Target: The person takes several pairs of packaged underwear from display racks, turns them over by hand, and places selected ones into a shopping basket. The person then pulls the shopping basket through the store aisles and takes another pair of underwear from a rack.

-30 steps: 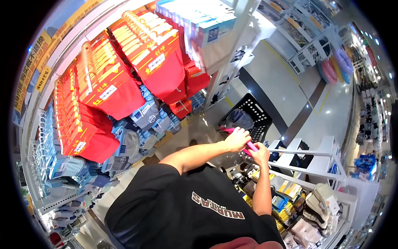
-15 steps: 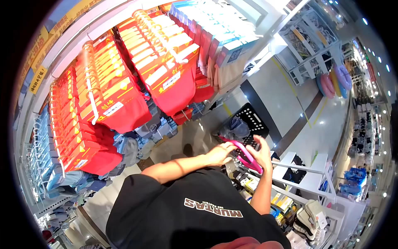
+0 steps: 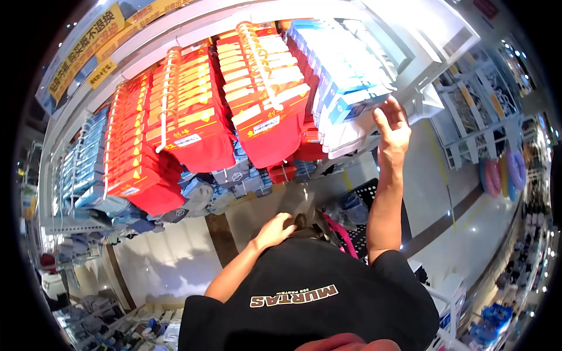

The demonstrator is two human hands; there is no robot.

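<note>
My right hand (image 3: 392,127) is raised at the front of a row of hanging pale blue-and-white packs (image 3: 357,104). Its thumb and fingers are apart, close to the lower corner of the front pack; I cannot tell whether they touch it. Low in front of my body, my left hand (image 3: 274,230) has loosely bent fingers with a gap at the thumb, and nothing shows in it. A pink handle (image 3: 341,234) stands at the black perforated basket (image 3: 374,196), free of both hands. Clear plastic-wrapped blue goods (image 3: 351,207) lie in that basket.
Red packs (image 3: 269,131) hang on hooks left of the pale ones, with blue packs (image 3: 91,169) farther left. Grey caps or folded cloth goods (image 3: 196,199) hang below. A white rack (image 3: 477,111) and colored swim rings (image 3: 500,175) stand across the aisle.
Both hands have let go of the pink handle. My right hand has risen to the pale packs; my left has moved left and down. The view has turned toward the shelf.
</note>
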